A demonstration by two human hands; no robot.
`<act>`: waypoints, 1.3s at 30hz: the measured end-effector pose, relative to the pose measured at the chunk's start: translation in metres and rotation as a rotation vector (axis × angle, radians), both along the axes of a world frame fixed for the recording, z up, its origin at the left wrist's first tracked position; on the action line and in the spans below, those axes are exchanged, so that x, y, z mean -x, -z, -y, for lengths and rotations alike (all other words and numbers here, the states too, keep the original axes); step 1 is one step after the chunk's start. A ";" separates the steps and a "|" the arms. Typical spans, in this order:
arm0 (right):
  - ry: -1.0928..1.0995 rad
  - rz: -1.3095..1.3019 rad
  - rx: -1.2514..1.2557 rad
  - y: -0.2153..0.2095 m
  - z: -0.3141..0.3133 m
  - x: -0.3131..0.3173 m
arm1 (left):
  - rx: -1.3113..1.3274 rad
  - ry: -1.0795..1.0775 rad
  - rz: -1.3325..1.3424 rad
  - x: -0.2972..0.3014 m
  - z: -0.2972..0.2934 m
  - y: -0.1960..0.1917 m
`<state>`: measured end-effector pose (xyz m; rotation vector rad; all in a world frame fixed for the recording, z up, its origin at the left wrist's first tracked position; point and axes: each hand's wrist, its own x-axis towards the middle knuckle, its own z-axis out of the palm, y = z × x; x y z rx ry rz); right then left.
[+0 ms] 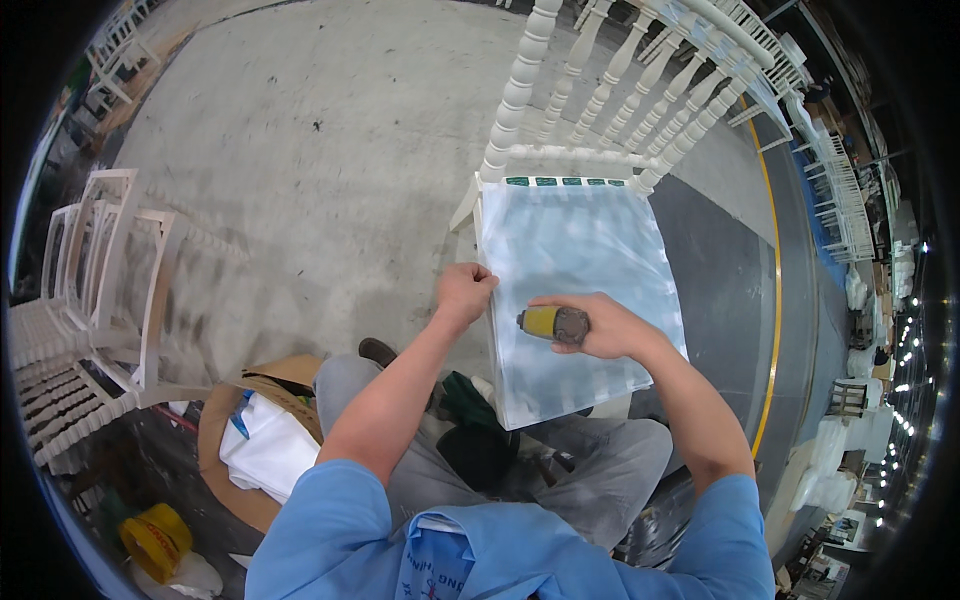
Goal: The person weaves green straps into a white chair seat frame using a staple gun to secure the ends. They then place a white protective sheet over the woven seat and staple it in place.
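Note:
A white chair [560,150] with turned spindles stands before me, its seat [575,250] covered in clear plastic film. My left hand [465,292] is closed in a fist on the seat's left edge, pinching the film there. Over the middle of the seat, my right hand [610,325] grips a yellow and grey power tool [552,323] that points left toward the other hand. My knees in grey trousers sit just below the seat's near edge.
White chair frames [90,300] are stacked at the left. A cardboard box [235,430] with white sheets lies by my left leg, a yellow tape roll [155,540] below it. More white chairs [840,200] line the right, past a yellow floor line [775,300].

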<state>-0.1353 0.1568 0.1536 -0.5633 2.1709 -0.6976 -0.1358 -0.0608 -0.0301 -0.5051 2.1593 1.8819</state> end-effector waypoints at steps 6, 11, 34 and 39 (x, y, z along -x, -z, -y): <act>-0.038 0.035 -0.014 0.025 0.011 0.022 | -0.007 0.032 -0.027 0.000 -0.005 -0.002; -0.114 0.031 -0.053 0.028 0.025 0.034 | 0.057 0.030 -0.102 -0.002 0.001 0.009; 0.098 -0.079 0.110 -0.023 -0.024 0.009 | 0.125 -0.076 -0.131 0.080 -0.004 -0.019; 0.173 -0.049 0.136 -0.027 -0.041 0.008 | 0.070 -0.180 -0.165 0.095 0.033 -0.015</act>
